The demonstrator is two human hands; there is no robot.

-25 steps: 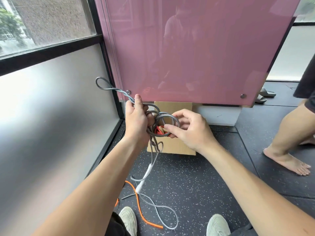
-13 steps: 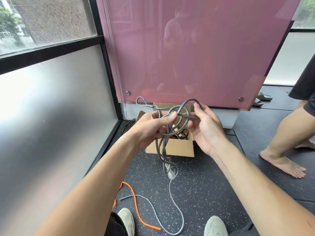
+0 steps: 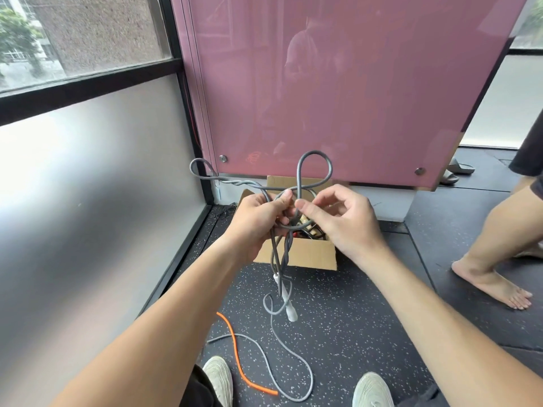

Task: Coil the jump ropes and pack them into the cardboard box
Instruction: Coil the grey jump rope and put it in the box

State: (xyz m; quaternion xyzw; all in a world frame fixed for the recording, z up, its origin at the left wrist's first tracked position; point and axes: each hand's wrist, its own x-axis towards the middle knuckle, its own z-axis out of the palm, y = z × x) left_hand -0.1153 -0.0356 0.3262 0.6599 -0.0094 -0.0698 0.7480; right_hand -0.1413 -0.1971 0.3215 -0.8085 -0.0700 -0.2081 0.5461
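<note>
Left hand (image 3: 258,221): fingers closed around the gathered loops of the grey jump rope (image 3: 314,171).
Right hand (image 3: 343,218): thumb and forefinger pinch the same rope where its loops cross.
Grey jump rope: held above the cardboard box (image 3: 305,254); white handle (image 3: 286,301) hangs down, the tail trailing on the floor (image 3: 367,324).
Orange rope (image 3: 238,353): on the floor, beside the grey tail.
Cardboard box: open, other ropes inside.

2 hands (image 3: 258,221) (image 3: 340,218), 1 grey rope (image 3: 314,168), 1 orange rope (image 3: 238,356), 1 cardboard box (image 3: 305,254), 2 shoes (image 3: 217,377) (image 3: 371,389).
</note>
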